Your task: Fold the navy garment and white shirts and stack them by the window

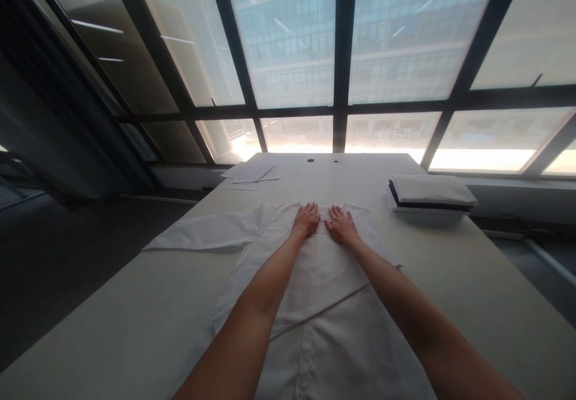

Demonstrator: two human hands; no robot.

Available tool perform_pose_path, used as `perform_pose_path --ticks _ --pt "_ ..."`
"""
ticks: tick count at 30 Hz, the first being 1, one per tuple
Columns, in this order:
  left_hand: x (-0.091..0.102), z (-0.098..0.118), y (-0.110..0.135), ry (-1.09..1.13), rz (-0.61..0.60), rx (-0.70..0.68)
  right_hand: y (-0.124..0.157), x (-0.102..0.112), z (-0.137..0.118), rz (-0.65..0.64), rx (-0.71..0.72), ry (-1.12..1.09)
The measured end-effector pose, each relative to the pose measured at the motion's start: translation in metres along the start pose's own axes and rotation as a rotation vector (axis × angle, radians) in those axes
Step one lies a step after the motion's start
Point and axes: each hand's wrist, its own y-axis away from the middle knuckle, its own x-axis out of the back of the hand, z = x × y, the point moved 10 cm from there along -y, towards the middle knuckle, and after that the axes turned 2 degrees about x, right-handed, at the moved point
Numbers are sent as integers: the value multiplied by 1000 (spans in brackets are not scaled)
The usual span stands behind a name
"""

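Two hands flat; white garment beneath

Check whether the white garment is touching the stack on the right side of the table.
Apart. The head view shows the tabletop between the right edge of the white garment and the stack.

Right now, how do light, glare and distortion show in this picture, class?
Head view: bright glare across the lower window panes, pale streaks above; head view: white garment greyish against the backlight, floor at left nearly black; head view: window bars splay outward, perhaps wide-angle stretch.
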Motion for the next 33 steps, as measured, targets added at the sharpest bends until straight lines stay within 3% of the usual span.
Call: perform_pose_path --ticks 6,12,19,26,29,33 --pt "-9 -9 -2 -18 -36 82 1 1 12 22 -130 16" --pt "-8 -9 -1 -3 -52 103 0 -1 14 30 -126 14" --pt "2 -29 7 -45 59 351 1 -2 13 50 -117 16" --pt "-1 -37 9 -33 76 434 2 -1 13 48 -115 23" --pt "8 -32 10 -35 140 396 3 0 13 44 -117 25" --pt "19 -2 10 -38 202 105 3 0 13 55 -116 25"
